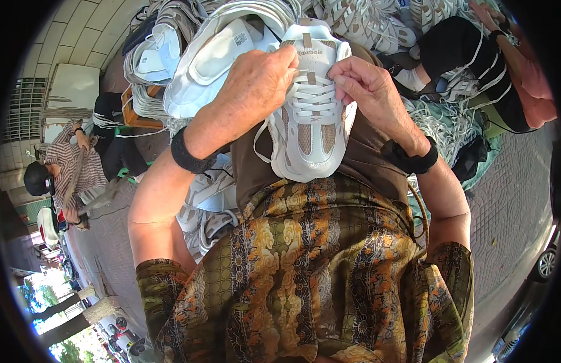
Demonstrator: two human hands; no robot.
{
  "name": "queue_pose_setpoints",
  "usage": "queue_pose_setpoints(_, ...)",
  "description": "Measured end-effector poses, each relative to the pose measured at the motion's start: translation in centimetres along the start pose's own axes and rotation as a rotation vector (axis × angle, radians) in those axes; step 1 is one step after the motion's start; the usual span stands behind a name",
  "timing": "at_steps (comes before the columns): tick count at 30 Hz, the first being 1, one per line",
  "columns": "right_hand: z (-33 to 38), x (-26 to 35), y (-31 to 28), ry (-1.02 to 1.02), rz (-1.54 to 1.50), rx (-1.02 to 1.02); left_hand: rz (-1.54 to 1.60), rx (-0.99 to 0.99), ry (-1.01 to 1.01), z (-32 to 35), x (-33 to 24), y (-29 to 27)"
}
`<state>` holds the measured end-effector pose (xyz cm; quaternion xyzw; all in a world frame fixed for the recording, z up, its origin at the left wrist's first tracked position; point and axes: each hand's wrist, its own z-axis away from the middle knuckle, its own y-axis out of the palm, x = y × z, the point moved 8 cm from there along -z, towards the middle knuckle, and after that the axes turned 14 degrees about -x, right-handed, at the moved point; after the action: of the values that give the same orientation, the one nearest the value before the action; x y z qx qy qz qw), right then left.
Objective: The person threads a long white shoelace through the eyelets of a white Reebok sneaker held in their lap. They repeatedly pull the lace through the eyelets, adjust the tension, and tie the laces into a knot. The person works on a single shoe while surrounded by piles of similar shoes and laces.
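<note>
A white and beige sneaker (pixel 311 136) rests on my lap, toe toward me, its white laces (pixel 314 100) threaded through the eyelets. My left hand (pixel 256 85) grips the shoe at the upper left of the lacing, fingers pinched near the tongue. My right hand (pixel 365 85) pinches the lace end at the upper right eyelets. Both wrists wear black bands. A loose lace loop hangs down the shoe's left side.
A second white sneaker (pixel 211 63) lies just behind my left hand. Heaps of similar shoes (pixel 359 21) fill the top. A person in black trousers (pixel 468 57) sits at upper right; another in a striped shirt (pixel 68 163) works at left. A parked car (pixel 544 263) is at right.
</note>
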<state>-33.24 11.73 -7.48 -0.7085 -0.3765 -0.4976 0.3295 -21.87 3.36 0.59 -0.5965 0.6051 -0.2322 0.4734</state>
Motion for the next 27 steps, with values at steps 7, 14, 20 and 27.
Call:
queue_pose_setpoints(7,-0.2,0.2,0.1,0.01,-0.033,-0.028,-0.154,0.114,0.033,0.4,0.2,1.7)
queue_pose_setpoints(14,0.0,0.0,0.5,-0.003,-0.047,-0.018,-0.307,0.222,0.193,0.0,-1.7,2.0)
queue_pose_setpoints(20,0.1,-0.5,0.7,-0.013,-0.001,0.007,-0.322,0.405,0.362,-0.4,-2.8,3.0)
queue_pose_setpoints(27,0.4,-0.6,0.3,-0.032,0.042,-0.074,-0.204,0.308,0.233,-1.5,-0.9,3.1)
